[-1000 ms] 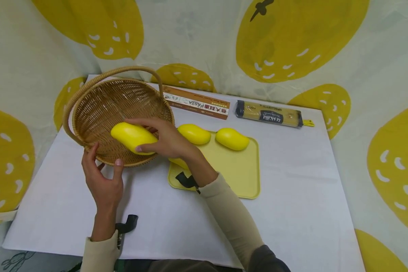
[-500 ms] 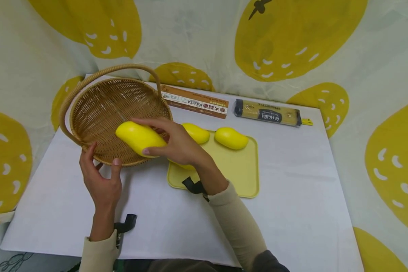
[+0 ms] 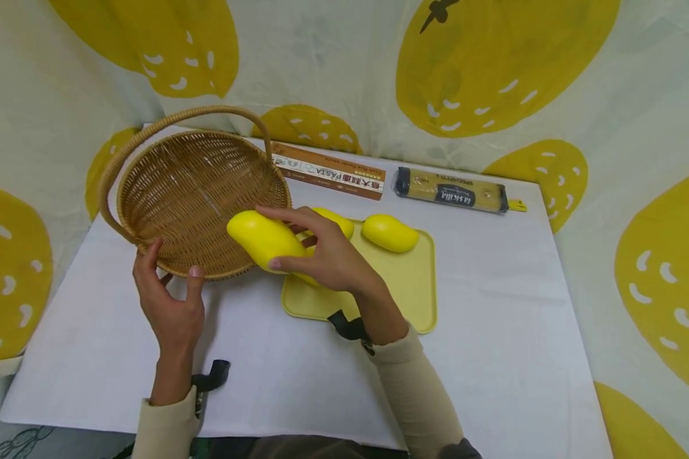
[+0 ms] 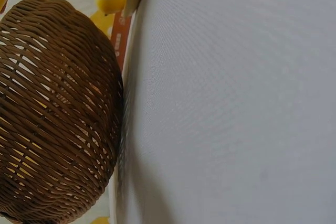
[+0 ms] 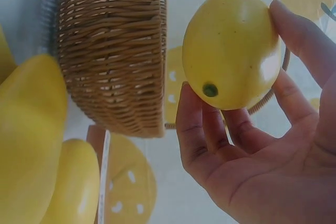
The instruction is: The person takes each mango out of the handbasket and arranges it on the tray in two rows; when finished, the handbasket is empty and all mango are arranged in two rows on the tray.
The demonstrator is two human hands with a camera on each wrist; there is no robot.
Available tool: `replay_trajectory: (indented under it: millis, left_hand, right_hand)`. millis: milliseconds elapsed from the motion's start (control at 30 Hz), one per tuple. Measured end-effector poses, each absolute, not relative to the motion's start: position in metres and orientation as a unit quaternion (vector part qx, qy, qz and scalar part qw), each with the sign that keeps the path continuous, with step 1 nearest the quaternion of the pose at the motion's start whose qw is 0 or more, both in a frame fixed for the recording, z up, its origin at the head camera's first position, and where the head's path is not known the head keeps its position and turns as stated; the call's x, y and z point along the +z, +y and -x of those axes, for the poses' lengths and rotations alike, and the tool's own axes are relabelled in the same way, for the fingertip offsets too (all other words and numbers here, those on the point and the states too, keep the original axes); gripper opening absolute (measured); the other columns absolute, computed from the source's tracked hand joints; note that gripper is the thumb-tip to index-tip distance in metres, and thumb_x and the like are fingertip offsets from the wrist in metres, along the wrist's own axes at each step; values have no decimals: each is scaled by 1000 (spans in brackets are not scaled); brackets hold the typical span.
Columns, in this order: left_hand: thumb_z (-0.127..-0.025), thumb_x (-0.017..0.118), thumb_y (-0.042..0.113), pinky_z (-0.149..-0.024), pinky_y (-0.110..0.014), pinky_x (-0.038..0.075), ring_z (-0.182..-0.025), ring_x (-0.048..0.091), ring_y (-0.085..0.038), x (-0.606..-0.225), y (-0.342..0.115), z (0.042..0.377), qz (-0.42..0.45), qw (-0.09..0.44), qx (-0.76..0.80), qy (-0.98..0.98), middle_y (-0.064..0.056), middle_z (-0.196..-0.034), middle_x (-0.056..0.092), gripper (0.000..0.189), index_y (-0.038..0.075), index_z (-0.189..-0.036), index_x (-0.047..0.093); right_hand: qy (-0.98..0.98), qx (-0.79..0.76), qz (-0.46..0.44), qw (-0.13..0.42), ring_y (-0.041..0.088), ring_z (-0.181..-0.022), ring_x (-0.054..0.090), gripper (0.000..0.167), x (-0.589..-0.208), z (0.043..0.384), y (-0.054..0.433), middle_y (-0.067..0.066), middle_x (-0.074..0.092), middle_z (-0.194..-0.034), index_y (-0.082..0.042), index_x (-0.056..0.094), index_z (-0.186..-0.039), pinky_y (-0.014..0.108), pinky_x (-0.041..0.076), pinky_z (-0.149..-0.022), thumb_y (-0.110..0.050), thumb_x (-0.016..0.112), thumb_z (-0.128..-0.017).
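Observation:
A yellow mango [image 3: 264, 237] is in my right hand [image 3: 335, 258], between the thumb and fingers, above the near right rim of the wicker basket [image 3: 207, 191]. The right wrist view shows its rounded end with a dark green stem spot, and the basket's woven side beyond. My left hand [image 3: 169, 306] holds the basket's near left rim, thumb at the front and fingers further left. Inside the basket only bare weave shows. More mangoes lie on the pale yellow tray [image 3: 404, 290]: one mango [image 3: 390, 233] sits at its back right, others are partly hidden behind my right hand.
Behind the tray lies a brown and white pasta box [image 3: 333, 172], its left end hidden by the basket. To its right is a spaghetti packet [image 3: 452, 190]. The basket's handle [image 3: 192, 113] arches upright. A fruit-patterned cloth [image 3: 333, 57] hangs behind the white table [image 3: 494, 357].
My right hand has moved right and towards me with the mango, from over the basket to the tray's left edge. The left hand stays on the rim.

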State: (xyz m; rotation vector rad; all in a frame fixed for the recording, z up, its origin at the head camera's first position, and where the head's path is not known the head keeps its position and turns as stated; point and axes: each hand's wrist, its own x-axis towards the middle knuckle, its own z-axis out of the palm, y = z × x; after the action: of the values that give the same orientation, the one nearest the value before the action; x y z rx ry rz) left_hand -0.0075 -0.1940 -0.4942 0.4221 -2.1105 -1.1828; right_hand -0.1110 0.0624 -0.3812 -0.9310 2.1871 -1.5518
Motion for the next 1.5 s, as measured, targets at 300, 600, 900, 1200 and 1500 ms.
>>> replay_trajectory:
  millis: [300, 600, 900, 1200, 1500]
  left_hand:
    - [-92, 69, 24, -99, -19, 39, -146, 47, -27, -495, -194, 9, -163, 339, -460, -804, 1, -162, 47, 69, 19, -158, 48]
    - [-92, 69, 27, -98, -19, 39, -144, 48, -27, -494, -193, 9, -168, 343, -461, -801, 2, -162, 47, 68, 22, -158, 49]
    - [-92, 69, 26, -98, -20, 39, -142, 48, -26, -494, -193, 9, -170, 343, -461, -801, 4, -161, 47, 69, 20, -158, 49]
    - [-92, 68, 23, -97, -19, 40, -141, 49, -29, -491, -191, 9, -169, 347, -465, -796, 2, -161, 47, 69, 15, -157, 49]
    - [-94, 66, 28, -98, -19, 39, -142, 49, -29, -491, -192, 10, -170, 342, -463, -800, 2, -161, 47, 67, 15, -157, 49]
  right_hand:
    - [766, -553, 283, 164, 12, -121, 56, 71, -392, 102, 83, -19, 60, -145, -49, 56, -150, 46, 51, -97, -26, 86, -90]
    - [766, -567, 254, 169, 19, -122, 58, 69, -401, 93, 103, -23, 58, -151, -48, 58, -149, 48, 53, -95, -25, 84, -90]
    - [772, -571, 228, 159, 22, -122, 58, 72, -408, 85, 123, -17, 59, -153, -41, 58, -151, 50, 53, -96, -19, 87, -88]
    - [788, -565, 187, 156, 29, -125, 58, 73, -419, 80, 147, -12, 62, -149, -42, 58, -152, 48, 52, -97, -21, 87, -88]
    - [800, -563, 146, 145, 34, -126, 58, 69, -429, 75, 178, -10, 61, -150, -39, 60, -151, 51, 52, -97, -18, 86, -89]
